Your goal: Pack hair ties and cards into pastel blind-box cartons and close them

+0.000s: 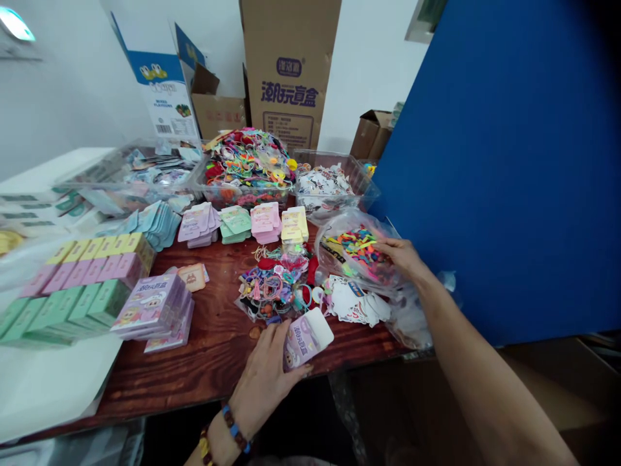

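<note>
My left hand [266,366] is closed around a small purple cardboard box [301,342] at the table's front edge. The box is tilted, and its white end flap [319,328] stands open to the right. My right hand [402,257] reaches into a clear plastic bag [327,259] of small bright pieces [361,246]. Its fingers are pinched together among the pieces; what they grip, if anything, cannot be made out. A pile of hair ties and trinkets [276,285] lies just beyond my left hand. White sticker cut-outs [356,304] lie between it and the bag.
Flat purple [198,223], green [235,223], pink [266,221] and yellow cards [294,225] stand in stacks. Behind are clear bins [242,193] of trinkets and stickers. Finished-looking boxes [77,281] line the left; a blue panel [495,181] bounds the right.
</note>
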Available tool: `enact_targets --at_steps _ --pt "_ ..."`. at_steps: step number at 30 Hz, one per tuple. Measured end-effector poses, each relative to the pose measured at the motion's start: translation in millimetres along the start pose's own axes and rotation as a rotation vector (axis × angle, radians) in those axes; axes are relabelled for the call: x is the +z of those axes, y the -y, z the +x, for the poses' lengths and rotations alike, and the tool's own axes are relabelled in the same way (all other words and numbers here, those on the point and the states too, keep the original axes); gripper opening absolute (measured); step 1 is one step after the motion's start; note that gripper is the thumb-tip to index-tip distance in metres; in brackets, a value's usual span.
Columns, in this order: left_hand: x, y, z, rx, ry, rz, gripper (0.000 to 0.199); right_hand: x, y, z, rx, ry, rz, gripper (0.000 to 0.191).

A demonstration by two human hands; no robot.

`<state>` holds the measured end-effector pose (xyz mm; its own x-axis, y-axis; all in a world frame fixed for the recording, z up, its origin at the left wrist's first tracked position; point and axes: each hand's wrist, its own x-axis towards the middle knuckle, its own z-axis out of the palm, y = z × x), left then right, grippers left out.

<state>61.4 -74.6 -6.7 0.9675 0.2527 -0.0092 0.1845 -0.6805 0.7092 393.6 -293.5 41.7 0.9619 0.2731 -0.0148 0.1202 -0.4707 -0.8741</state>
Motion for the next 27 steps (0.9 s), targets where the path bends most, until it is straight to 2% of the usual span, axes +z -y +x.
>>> enact_targets --at_steps 5,10,14,17,19,21,22,23,26,27 --pt "-0.5 4 -1 0.013 -0.016 0.009 0.071 1 11 -16 0.016 0.049 0.076 0.039" --pt "-6.0 0 3 -0.028 -0.022 0.018 0.064 17 40 -63 -0.009 0.287 0.258 0.033" --pt "-7.5 -8 6 -0.026 -0.045 0.015 0.057 49 62 -118 -0.273 0.470 0.131 0.019" --pt "-5.8 -12 9 -0.036 -0.030 -0.001 0.059 68 68 -149 -0.459 0.513 -0.089 0.013" --pt "-4.0 -13 10 -0.036 -0.019 -0.016 0.063 69 66 -153 -0.520 0.599 -0.175 0.015" --pt "-2.4 -13 10 -0.035 -0.022 -0.037 0.064 60 61 -139 -0.507 0.660 -0.169 0.020" --pt "-1.7 -12 9 -0.034 -0.026 -0.052 0.064 53 57 -126 -0.467 0.628 -0.161 0.023" --pt "-1.2 -11 8 -0.032 -0.034 -0.070 0.063 45 53 -110 -0.414 0.534 -0.183 0.024" --pt "0.0 -7 5 -0.047 -0.070 -0.160 0.061 24 35 -60 -0.149 0.105 -0.464 0.020" --pt "0.2 -6 3 -0.073 -0.086 -0.203 0.061 19 28 -45 -0.100 0.046 -0.517 0.020"
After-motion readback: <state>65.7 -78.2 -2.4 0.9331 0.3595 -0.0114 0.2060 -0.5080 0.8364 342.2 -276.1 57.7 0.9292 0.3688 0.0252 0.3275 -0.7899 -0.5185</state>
